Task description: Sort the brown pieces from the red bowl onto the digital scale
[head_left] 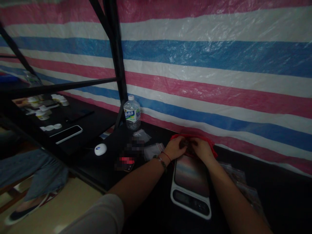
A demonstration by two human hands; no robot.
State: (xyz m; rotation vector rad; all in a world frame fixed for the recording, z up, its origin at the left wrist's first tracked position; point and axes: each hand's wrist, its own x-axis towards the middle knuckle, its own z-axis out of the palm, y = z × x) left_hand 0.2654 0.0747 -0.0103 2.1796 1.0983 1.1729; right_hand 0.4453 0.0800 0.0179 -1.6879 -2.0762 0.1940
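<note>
The left hand [177,148] and right hand [202,149] meet over an open red bag [210,142], which sits at the far end of a white-rimmed kitchen scale [191,175], close to the striped sheet [219,107]. Each grip is narrow, with fingers bent in among dark brownish pieces [191,148] at the mouth of the bag. The dim light and the fingers themselves hide the contact, so one cannot tell whether either hand has anything pinched.

The likeliest trouble is spilling: the bag looks soft, and a tug on one side of its rim could fold it and tip pieces onto the scale or the black tabletop [158,211]. Dark on dark, strays would be easy to miss. A wrist or a fold of the bag leaning on the scale's plate could falsify a reading; whether anything presses there now cannot be made out, and the display [184,197] is too dark to read.

Clear bags [153,151] lie just beside the left wrist and filled packets [251,195] beside the right forearm. Both look light enough for a sleeve or arm to drag. The bottle [132,113] stands upright farther off, at less risk unless the left arm swings wide.
</note>
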